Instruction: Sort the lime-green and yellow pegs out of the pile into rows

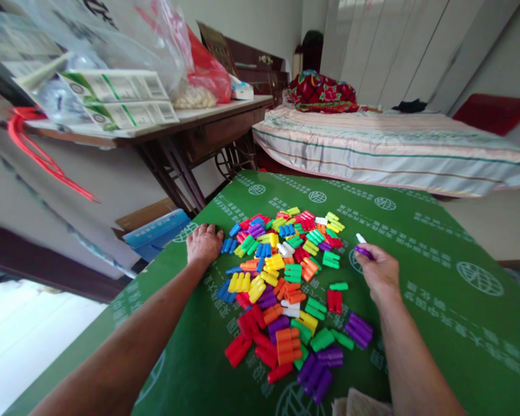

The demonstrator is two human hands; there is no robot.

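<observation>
On a green board (pixel 420 254), a loose heap of plastic toy building pieces shaped like joined tubes is spread out in several colours. My left hand (pixel 203 244) rests palm down at the heap's left edge, fingers extended, beside a blue piece (pixel 229 246). To the right of the heap, my right hand (pixel 378 270) pinches a purple building piece (pixel 363 252) between thumb and fingers. A white piece (pixel 361 238) shows just beyond it; whether the two are joined I cannot tell. Nearest that hand lie a green piece (pixel 338 286) and a red piece (pixel 334 301).
A wooden table (pixel 225 118) at the left carries plastic bags and white-green boxes (pixel 121 98). Red cords (pixel 47 162) hang off its edge. Behind the board stands a bed (pixel 385 141) with a folded red floral blanket (pixel 323 91). A blue box (pixel 156 231) sits below the table.
</observation>
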